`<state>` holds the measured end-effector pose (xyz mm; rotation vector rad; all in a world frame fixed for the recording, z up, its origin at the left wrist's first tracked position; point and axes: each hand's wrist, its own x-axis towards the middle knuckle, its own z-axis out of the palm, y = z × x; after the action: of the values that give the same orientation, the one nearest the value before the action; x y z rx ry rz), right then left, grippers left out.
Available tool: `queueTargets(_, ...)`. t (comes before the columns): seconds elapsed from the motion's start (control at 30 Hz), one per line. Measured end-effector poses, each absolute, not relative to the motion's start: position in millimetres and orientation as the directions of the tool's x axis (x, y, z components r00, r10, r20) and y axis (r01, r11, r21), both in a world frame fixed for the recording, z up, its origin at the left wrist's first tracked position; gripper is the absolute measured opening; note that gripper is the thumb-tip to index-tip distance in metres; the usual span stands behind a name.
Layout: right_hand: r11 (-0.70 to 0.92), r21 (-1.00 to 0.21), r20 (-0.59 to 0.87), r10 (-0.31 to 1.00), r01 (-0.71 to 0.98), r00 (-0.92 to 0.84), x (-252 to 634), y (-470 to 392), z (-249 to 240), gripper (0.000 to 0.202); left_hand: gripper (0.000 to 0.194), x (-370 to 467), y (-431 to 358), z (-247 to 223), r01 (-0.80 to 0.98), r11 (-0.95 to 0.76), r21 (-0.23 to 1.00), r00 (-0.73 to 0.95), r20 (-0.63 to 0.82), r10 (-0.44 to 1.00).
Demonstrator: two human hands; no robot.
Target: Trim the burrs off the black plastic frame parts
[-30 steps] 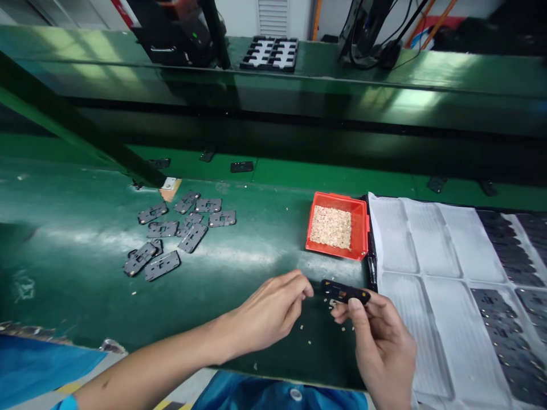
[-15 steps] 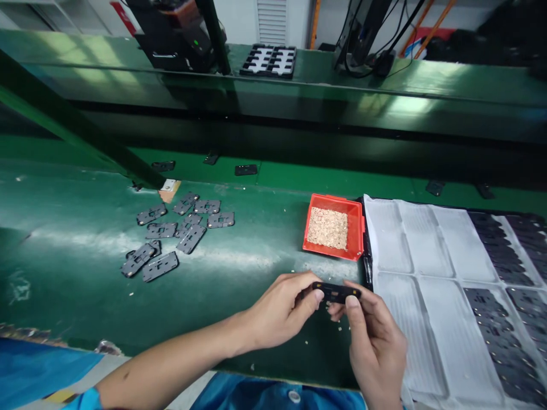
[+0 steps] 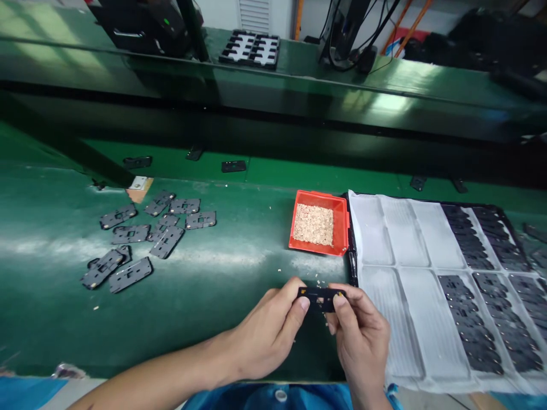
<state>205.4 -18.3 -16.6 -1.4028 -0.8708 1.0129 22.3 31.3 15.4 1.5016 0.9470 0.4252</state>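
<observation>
Between my two hands is a small black plastic plate with a cut-out in its middle and gold-coloured spots near its ends. My left hand pinches its left end between thumb and fingers. At the right end, my right hand grips it with the thumb on the near face. The plate is held just above the green bench, in front of a red bin of tiny pale pieces. Loose black plates of a like kind lie scattered on the left.
On the right lies a tray with a white compartmented liner; several compartments hold rows of black plates. A green post stands at the back left. Several dark parts lie on the green strip behind. A smaller black-and-white tray sits on the shelf.
The view has shifted, so the bench things appear further left. The plate is still in both hands and is tilted so that more of its flat face shows.
</observation>
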Motion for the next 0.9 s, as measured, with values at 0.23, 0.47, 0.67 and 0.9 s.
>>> queueTargets(0.23, -0.142, -0.984, -0.169, 0.928, -0.105, 0.333, 206, -18, -21, 0.025, 0.03, 21, 29, 15, 0.348, 0.048, 0.936, 0.587, -0.257, 0.768)
queueTargets(0.47, -0.195, -0.972, -0.228, 0.906, -0.128, 0.358, 201, -21, -25, 0.027, 0.027, 19, 28, 12, 0.299, 0.06, 0.952, 0.588, -0.233, 0.775)
queueTargets(0.67, -0.165, -0.977, -0.203, 0.911, -0.132, 0.36, 196, -26, -26, 0.017, 0.029, 21, 26, 3, 0.153, 0.158, 0.976, 0.506, -0.215, 0.835)
queueTargets(0.9, -0.135, -0.986, -0.162, 0.916, -0.098, 0.368, 192, -28, -27, 0.019, 0.036, 23, 21, -9, 0.092, 0.134, 0.987, 0.443, -0.161, 0.882)
